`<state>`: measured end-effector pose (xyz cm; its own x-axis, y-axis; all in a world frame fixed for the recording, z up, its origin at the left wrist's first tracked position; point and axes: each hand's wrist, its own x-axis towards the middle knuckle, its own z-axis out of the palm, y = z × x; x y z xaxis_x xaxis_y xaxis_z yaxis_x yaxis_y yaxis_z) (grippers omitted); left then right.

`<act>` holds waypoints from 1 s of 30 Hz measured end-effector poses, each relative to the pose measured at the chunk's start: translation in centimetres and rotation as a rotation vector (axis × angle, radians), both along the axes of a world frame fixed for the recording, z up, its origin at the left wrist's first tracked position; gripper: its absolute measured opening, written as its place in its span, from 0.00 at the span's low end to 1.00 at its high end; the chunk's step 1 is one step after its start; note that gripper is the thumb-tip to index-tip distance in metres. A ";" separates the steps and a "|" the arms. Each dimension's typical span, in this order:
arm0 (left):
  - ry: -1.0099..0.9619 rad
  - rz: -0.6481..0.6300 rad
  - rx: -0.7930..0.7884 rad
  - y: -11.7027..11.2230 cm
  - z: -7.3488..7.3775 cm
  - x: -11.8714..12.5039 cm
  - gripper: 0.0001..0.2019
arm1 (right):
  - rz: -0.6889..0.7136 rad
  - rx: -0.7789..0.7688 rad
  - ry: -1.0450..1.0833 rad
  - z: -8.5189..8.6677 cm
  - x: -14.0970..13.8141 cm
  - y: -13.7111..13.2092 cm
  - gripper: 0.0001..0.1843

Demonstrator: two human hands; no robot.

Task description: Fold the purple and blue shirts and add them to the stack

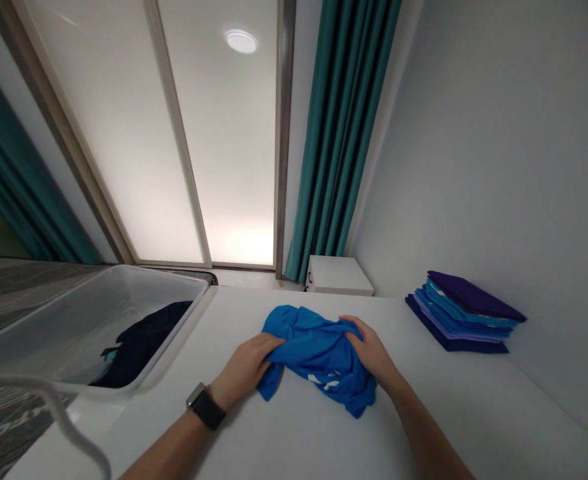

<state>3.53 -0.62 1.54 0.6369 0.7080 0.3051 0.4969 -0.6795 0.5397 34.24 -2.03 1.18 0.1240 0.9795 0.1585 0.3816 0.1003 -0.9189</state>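
A crumpled blue T-shirt (314,343) with a white print lies bunched on the white table (274,443). My left hand (248,365), with a dark watch on its wrist, pinches the shirt's left part between thumb and fingers. At the opposite end, my right hand (367,347) grips the cloth near its upper right edge. Folds hide how the shirt is laid out, and some of my fingertips are covered by the fabric.
A stack of folded clothes (464,313) in purple and blue sits at the table's right, near the wall. To the left stands a translucent plastic bin (139,283) holding dark clothing (147,340). A small white cabinet (341,275) is behind the table. A grey curved bar (69,427) crosses the lower left.
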 end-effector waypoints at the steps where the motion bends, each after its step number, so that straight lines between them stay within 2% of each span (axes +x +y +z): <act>1: -0.088 0.058 -0.025 0.3 0.1 -0.4 0.17 | 0.039 -0.019 0.113 0.5 -0.1 -0.2 0.22; 3: -0.243 0.214 -0.046 0.9 0.3 -1.1 0.16 | 0.060 -0.031 0.237 0.9 -0.1 -0.2 0.26; 4: -0.293 0.293 -0.033 1.2 0.3 -1.4 0.16 | 0.034 0.001 0.211 0.9 0.0 -0.2 0.26; 6: -0.327 0.406 0.053 1.8 0.0 -1.8 0.16 | -0.051 0.132 0.006 0.2 0.0 0.2 0.23; 8: -0.291 0.467 0.211 2.1 -0.2 -1.9 0.16 | -0.114 0.256 -0.276 -0.8 0.0 0.5 0.20; 11: -0.200 0.454 0.440 1.6 0.1 -1.7 0.16 | -0.165 0.344 -0.636 -1.5 -0.3 0.6 0.22; 13: -0.134 0.321 0.475 0.6 0.6 -1.2 0.15 | -0.210 0.386 -0.774 -1.2 -0.6 0.3 0.20; 16: 0.058 0.028 0.362 -1.2 1.0 0.3 0.12 | -0.109 0.414 -0.807 -0.5 -1.4 -0.4 0.19; 17: 0.119 -0.029 0.327 -1.6 0.8 0.9 0.13 | -0.034 0.405 -0.798 -0.4 -1.7 -0.5 0.19; 19: 0.168 -0.037 0.273 -1.9 0.3 1.9 0.16 | 0.119 0.368 -0.776 -0.6 -2.4 -0.7 0.19; 22: 0.111 0.010 0.168 -1.1 -0.6 2.5 0.06 | 0.236 0.300 -0.726 -1.1 -3.0 -0.8 0.19; 25: -0.078 0.072 -0.017 0.1 -0.8 1.9 0.08 | 0.247 0.277 -0.643 -0.6 -3.2 -1.0 0.17; 27: -0.257 0.221 -0.111 0.9 -0.6 1.1 0.10 | 0.272 0.264 -0.578 0.3 -3.3 -1.5 0.15; 30: -0.470 0.485 -0.118 2.0 -0.4 -0.4 0.11 | 0.397 0.192 -0.524 1.7 -3.6 -2.5 0.16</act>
<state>3.14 1.36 1.14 0.0585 0.9252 0.3750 0.4254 -0.3629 0.8291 30.65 -4.57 2.89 -0.3789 0.8835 0.2755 0.6717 0.4673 -0.5748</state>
